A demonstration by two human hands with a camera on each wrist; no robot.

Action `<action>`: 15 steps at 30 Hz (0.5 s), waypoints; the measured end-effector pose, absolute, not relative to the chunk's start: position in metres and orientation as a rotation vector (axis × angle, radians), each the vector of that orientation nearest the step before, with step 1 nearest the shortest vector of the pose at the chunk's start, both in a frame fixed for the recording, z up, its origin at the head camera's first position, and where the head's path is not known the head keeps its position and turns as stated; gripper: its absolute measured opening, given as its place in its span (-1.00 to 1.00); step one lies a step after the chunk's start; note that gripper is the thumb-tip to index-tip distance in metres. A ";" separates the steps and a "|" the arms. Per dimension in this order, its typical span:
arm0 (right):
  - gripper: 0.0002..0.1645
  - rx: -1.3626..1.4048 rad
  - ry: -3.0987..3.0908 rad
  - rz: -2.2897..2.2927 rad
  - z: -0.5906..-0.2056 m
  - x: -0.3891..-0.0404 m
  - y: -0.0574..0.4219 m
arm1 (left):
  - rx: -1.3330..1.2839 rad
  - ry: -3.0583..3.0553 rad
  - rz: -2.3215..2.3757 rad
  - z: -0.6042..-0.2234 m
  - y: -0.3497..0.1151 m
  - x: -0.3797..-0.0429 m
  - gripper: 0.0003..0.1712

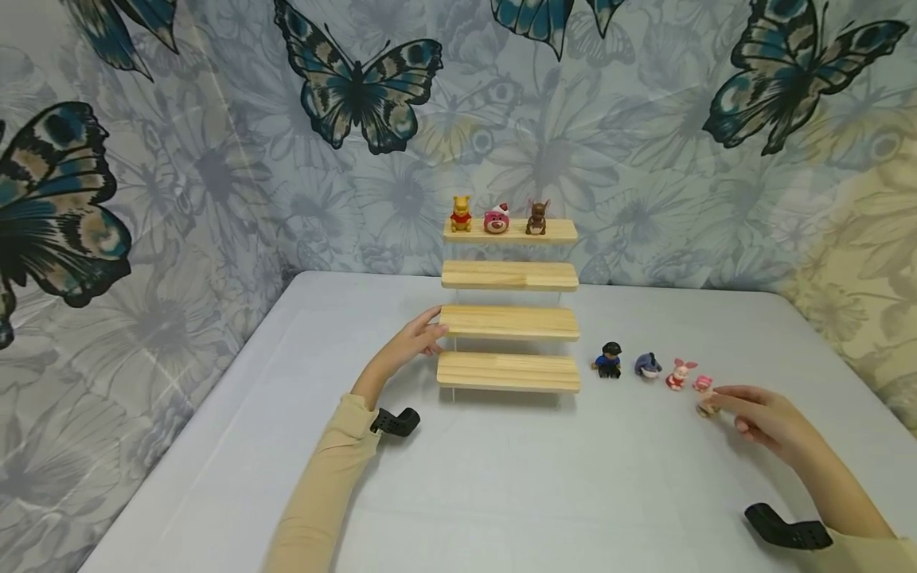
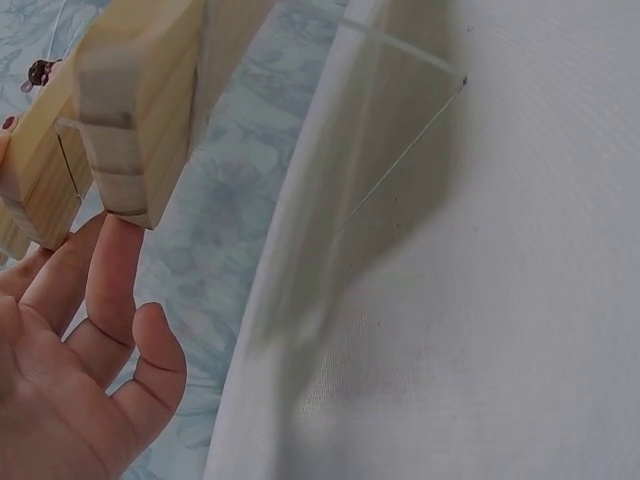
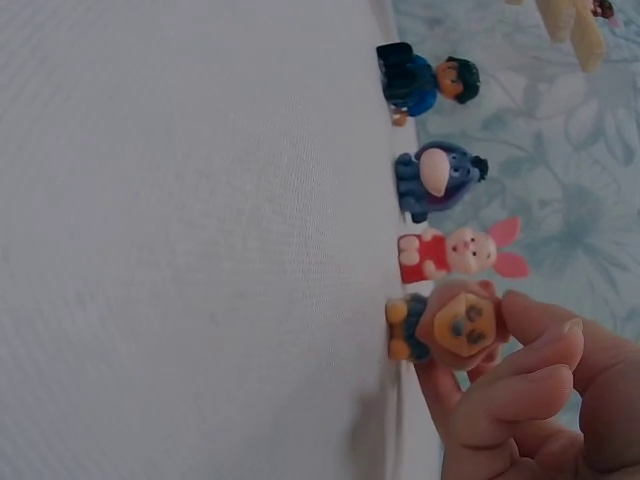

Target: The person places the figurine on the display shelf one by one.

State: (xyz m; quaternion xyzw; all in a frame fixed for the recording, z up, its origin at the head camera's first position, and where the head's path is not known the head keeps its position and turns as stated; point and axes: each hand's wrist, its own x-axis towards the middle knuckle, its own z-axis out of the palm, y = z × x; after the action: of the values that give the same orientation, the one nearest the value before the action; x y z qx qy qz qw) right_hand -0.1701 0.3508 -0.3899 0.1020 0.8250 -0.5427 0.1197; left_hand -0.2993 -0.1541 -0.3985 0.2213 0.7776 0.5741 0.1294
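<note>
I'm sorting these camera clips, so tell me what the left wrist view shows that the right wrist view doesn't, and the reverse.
Only the left wrist view: the left hand, touching the wooden shelf.

Only the right wrist view: the right hand, pinching a lion-like figurine, with the Piglet figurine, Eeyore figurine and blue-clothed figurine lined up beyond it.

Both share: the white cloth, the floral backdrop and part of the wooden shelf, just a corner in the right wrist view.
</note>
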 end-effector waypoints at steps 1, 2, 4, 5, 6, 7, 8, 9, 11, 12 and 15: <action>-0.43 0.303 2.415 -1.566 -0.390 -0.171 0.351 | 0.650 2.258 1.671 -0.398 -0.154 -0.300 -0.23; -0.37 0.312 2.413 -1.554 -0.390 -0.171 0.352 | 0.654 2.256 1.672 -0.398 -0.153 -0.300 -0.23; -0.25 0.299 2.404 -1.529 -0.391 -0.171 0.353 | 0.648 2.260 1.670 -0.398 -0.153 -0.300 -0.23; -0.22 0.292 2.396 -1.522 -0.391 -0.171 0.354 | 0.642 2.263 1.671 -0.398 -0.153 -0.300 -0.24; -0.22 0.287 2.389 -1.519 -0.391 -0.171 0.355 | 0.640 2.266 1.671 -0.398 -0.152 -0.300 -0.24; -0.23 0.284 2.378 -1.519 -0.391 -0.170 0.355 | 0.636 2.268 1.669 -0.398 -0.153 -0.300 -0.24; -0.28 0.283 2.366 -1.525 -0.392 -0.170 0.356 | 0.631 2.269 1.666 -0.398 -0.153 -0.299 -0.24; -0.33 0.265 2.360 -1.531 -0.393 -0.169 0.357 | 0.626 2.267 1.666 -0.399 -0.153 -0.299 -0.25; -0.52 0.269 2.341 -1.565 -0.394 -0.169 0.358 | 0.630 2.262 1.671 -0.399 -0.153 -0.298 -0.25; -0.63 0.273 2.332 -1.584 -0.395 -0.169 0.359 | 0.634 2.260 1.672 -0.399 -0.153 -0.298 -0.25; -0.87 0.263 2.316 -1.633 -0.397 -0.168 0.361 | 0.642 2.249 1.685 -0.399 -0.153 -0.298 -0.25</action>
State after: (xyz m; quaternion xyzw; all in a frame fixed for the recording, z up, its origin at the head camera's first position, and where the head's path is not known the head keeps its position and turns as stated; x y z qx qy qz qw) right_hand -0.1680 0.3607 -0.3967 0.0915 0.8049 -0.5676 0.1471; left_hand -0.2978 -0.1529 -0.3991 0.2209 0.7737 0.5795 0.1290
